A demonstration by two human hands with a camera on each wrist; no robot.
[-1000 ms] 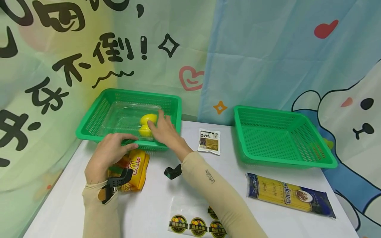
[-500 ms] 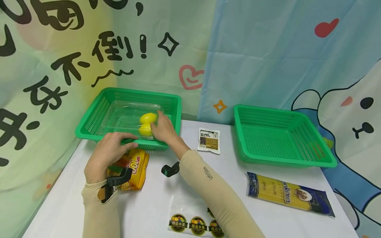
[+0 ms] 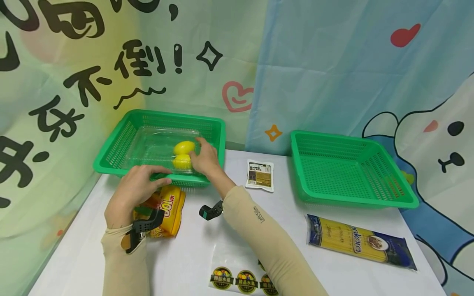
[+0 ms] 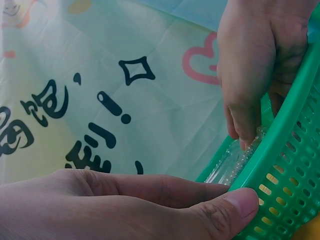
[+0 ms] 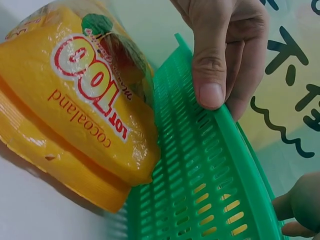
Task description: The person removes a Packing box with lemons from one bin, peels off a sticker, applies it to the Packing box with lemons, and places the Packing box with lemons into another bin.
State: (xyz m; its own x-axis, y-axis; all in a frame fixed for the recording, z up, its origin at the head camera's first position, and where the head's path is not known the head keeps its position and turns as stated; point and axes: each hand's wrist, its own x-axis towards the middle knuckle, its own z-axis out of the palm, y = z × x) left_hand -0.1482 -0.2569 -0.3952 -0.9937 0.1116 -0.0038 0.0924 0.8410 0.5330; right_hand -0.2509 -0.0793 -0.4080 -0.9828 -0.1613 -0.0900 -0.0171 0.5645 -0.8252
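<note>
While beside lemons (image 3: 184, 148) (yellow), right fingers (image 3: 203, 144).

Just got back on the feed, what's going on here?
A person is working at the left basket. The left hand pinches its near rim, and the right hand reaches inside, at the right end of a clear container, close to two lemons. Whether it grips anything is hard to tell. A candy bag sits in front of that basket, a pouch lies between the two baskets, and pasta lies in front of the right basket.
</note>
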